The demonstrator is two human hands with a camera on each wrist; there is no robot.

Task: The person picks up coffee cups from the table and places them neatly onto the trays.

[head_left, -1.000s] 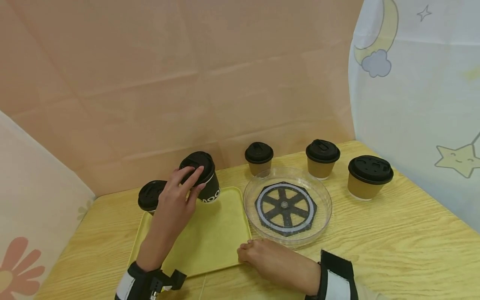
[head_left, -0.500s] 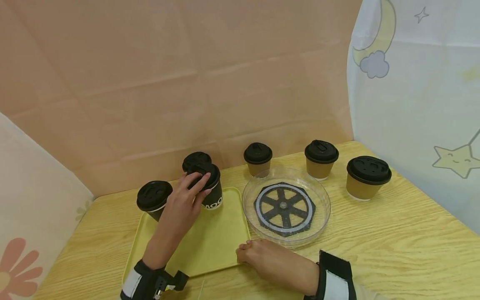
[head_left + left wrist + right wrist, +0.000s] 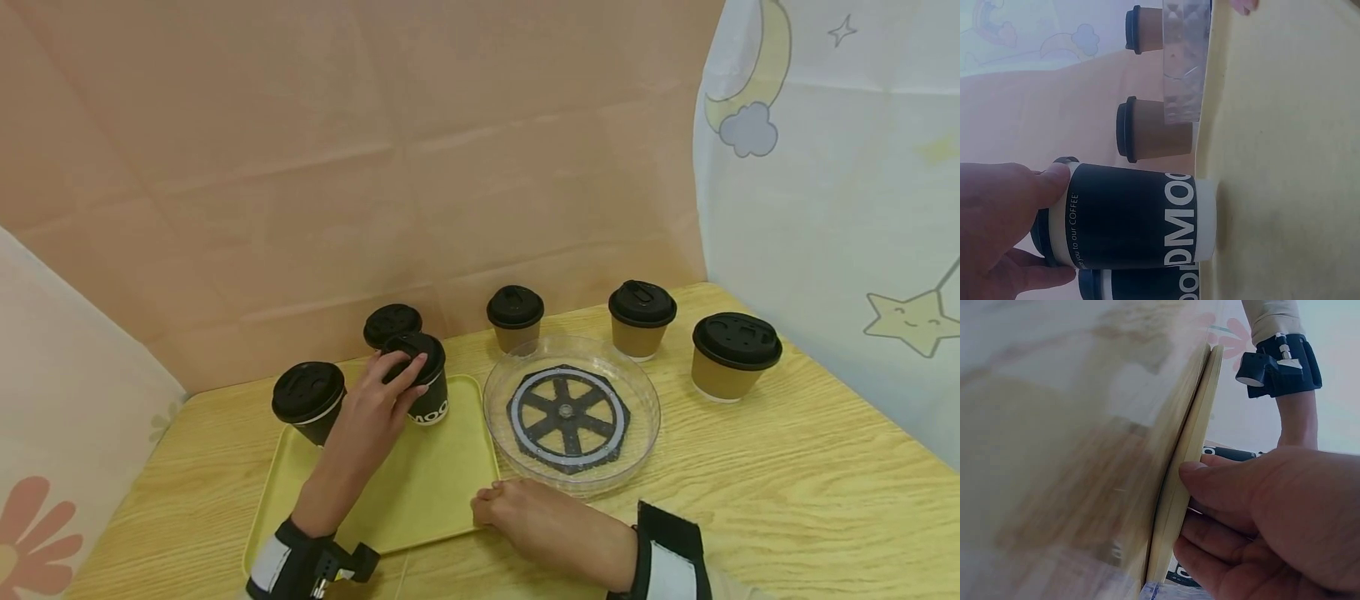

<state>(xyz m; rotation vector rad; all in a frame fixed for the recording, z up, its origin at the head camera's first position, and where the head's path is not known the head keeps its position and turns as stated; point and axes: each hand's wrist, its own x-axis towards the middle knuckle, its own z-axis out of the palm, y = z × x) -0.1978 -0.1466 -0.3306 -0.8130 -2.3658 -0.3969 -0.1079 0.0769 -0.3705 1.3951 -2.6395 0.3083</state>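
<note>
My left hand (image 3: 367, 412) grips a black paper coffee cup (image 3: 432, 398) from above, thumb and fingers around its lid and upper rim. In the left wrist view this cup (image 3: 1125, 219) stands upright at the tray's far part; whether its base touches the tray I cannot tell. At the near right corner, my right hand (image 3: 525, 515) holds the rim of the yellow tray (image 3: 427, 492); the right wrist view shows the thumb on the tray edge (image 3: 1175, 506) and curled fingers beside it. A second black cup (image 3: 309, 402) is at the tray's far left; another (image 3: 392, 323) stands behind the gripped one.
Right of the tray lies a round clear plastic dish (image 3: 648, 425) with a dark spoked wheel pattern. Three brown lidded cups (image 3: 517, 321), one at the back and two farther right, stand behind and beside it on the wood-grain table (image 3: 795, 500). Cloth backdrops enclose the back and sides.
My left hand has brought the gripped cup nearer and slightly right, over the tray, uncovering the black cup behind it. More of the left black cup shows. My right hand stays at the corner.
</note>
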